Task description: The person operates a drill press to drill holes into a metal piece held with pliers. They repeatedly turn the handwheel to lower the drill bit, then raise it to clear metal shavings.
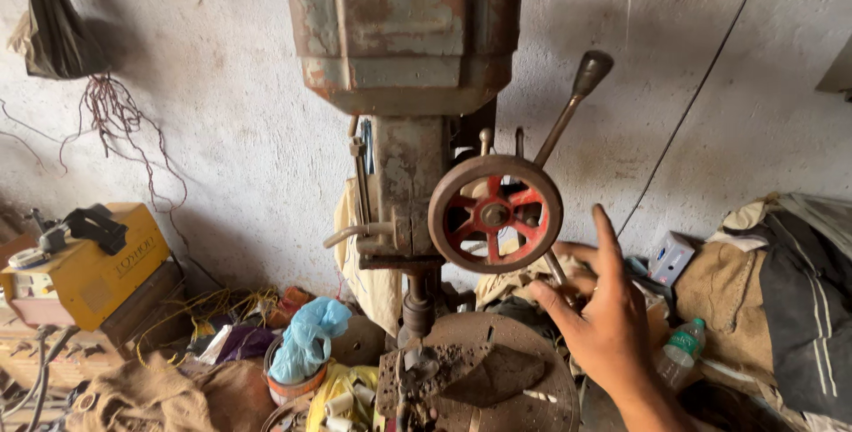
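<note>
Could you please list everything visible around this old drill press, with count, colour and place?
drill press: one, rusty grey-green, centre, against the wall
feed handwheel: one, rusty rim with red spokes, on the press's right side
feed lever: one, dark knob, rising up-right behind the wheel
round work table: one, rusty brown, below the spindle
welding machine: one, yellow, left
tangled wires: one bunch, reddish, on the left wall
plastic bag: one, light blue, in a small bucket lower left of the press
plastic bottle: one, clear with green cap, lower right
small box: one, white and blue, right
burlap sacks: brown, right
right hand: one, open, reaching toward the handwheel, not touching it
left hand: not in view
</note>
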